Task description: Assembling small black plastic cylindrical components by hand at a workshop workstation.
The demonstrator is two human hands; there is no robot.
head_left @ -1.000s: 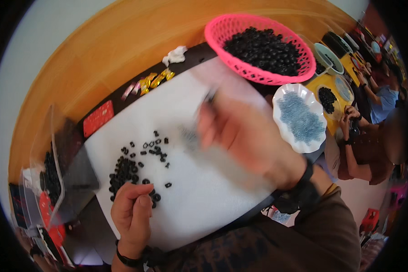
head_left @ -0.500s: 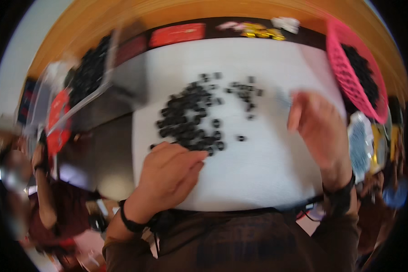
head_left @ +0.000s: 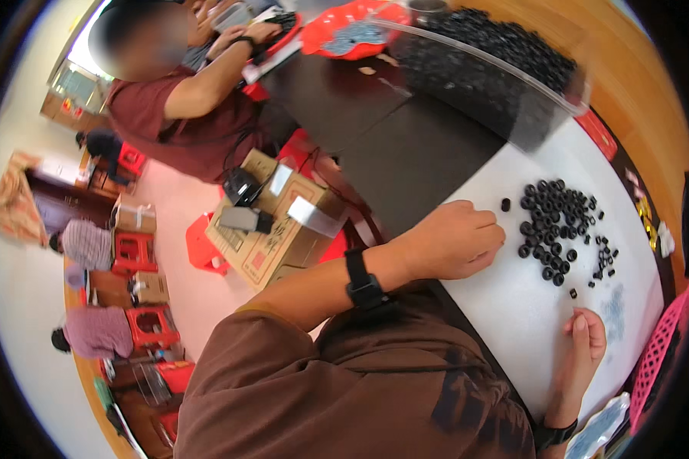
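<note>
A spread of small black ring-shaped parts (head_left: pixel 547 214) lies on a white board (head_left: pixel 486 306). A smaller group of tinier black pieces (head_left: pixel 605 256) sits beside it. Left of the ring parts, my left hand (head_left: pixel 459 241) hovers over the board's edge with its fingers curled in; whatever they hold is hidden. My right hand (head_left: pixel 587 336) is low on the board, thumb pressed to its fingers, and I cannot make out anything between them. Just beyond its fingertips is a lone black piece (head_left: pixel 573 293). Tiny bluish bits (head_left: pixel 614 310) lie to its right.
A clear bin of black parts (head_left: pixel 482 69) stands at the far side, next to a red tray (head_left: pixel 352 30). A pink basket (head_left: pixel 662 348) is at the right. Cardboard boxes (head_left: pixel 272 229) stand at the left, near a co-worker in maroon (head_left: pixel 184 115).
The view has swung to the left, bringing in the co-worker and room. My right hand has come down close to the black pieces; my left hand has moved off the heap's near edge.
</note>
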